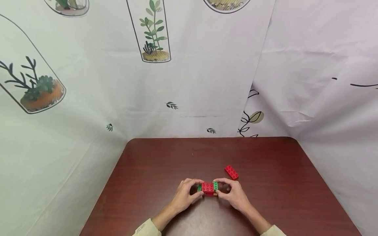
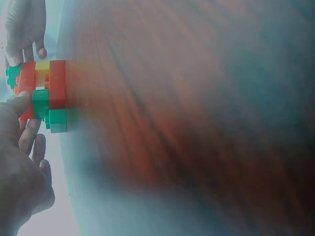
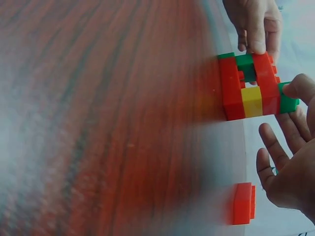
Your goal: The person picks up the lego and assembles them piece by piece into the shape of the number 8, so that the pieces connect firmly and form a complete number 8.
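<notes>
A stacked toy brick build stands on the table between both hands. Its bottom layer has a red brick with a green brick at the left end. Above come a green brick and a yellow brick with a gap between them. An upper red brick spans these two. My left hand grips the left end of this red brick between thumb and fingers. On top at the right sits a small green brick, which my right hand pinches from front and back.
A loose red brick lies studs up behind the right hand. The dark red-brown table reaches back to a white cloth wall printed with plants. Similar cloth hangs along both sides.
</notes>
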`<state>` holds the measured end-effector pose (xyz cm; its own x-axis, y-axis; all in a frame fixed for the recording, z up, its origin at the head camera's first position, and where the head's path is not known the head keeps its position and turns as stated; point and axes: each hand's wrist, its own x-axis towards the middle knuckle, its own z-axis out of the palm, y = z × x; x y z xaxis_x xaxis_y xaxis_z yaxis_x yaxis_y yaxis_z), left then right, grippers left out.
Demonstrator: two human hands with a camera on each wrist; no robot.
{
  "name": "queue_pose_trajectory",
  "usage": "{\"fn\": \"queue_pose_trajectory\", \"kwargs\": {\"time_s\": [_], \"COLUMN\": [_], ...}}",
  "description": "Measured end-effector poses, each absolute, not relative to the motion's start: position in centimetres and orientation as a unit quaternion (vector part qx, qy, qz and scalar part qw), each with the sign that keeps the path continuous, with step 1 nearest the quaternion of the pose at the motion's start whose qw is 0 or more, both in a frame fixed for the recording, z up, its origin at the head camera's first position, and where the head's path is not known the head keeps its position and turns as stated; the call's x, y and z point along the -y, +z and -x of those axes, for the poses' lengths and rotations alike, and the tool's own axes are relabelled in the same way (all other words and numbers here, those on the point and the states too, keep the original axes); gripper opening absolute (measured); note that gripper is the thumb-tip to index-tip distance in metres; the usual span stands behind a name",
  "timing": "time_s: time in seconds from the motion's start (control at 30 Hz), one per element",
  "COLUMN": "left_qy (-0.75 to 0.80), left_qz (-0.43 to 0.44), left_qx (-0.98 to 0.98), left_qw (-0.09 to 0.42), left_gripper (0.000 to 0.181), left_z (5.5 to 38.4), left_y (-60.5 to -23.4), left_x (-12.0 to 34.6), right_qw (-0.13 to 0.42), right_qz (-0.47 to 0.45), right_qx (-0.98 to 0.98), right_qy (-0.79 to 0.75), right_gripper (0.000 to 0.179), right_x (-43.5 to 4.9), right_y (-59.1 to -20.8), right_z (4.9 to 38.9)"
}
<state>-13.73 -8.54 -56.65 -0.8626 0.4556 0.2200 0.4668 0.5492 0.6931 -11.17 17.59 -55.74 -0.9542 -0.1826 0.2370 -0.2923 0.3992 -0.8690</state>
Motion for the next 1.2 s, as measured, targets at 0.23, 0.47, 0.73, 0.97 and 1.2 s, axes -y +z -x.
{"fn": "queue_pose_trajectory", "kwargs": {"time_s": [0.23,0.47,0.73,0.97,1.2], "left_qy": [-0.404,-0.419,-0.434,-0.457,-0.481], "left_qz": [0.274,0.277,0.275,0.270,0.260], "left_qx": [0.873,0.864,0.858,0.847,0.836], "left_qw": [0.014,0.020,0.011,-0.017,-0.031], "left_gripper": [0.039,0.044,0.047,0.044,0.042], "left_z": [14.0,14.7,15.1,15.3,15.2], "left_y": [-56.7,-56.8,-56.7,-57.3,-57.7], "left_x": [8.7,9.3,9.9,10.1,10.0], "right_qw": [0.037,0.029,0.023,0.023,0.024], "right_qz": [-0.137,-0.139,-0.134,-0.139,-0.140], "right_qx": [0.834,0.827,0.821,0.817,0.817], "right_qy": [0.534,0.545,0.555,0.559,0.559], "right_gripper": [0.040,0.037,0.038,0.039,0.039], "right_x": [-17.8,-17.7,-17.8,-17.8,-17.8], "right_y": [-55.6,-55.6,-55.3,-55.3,-55.5], "right_z": [11.2,11.2,11.2,11.1,11.1]}}
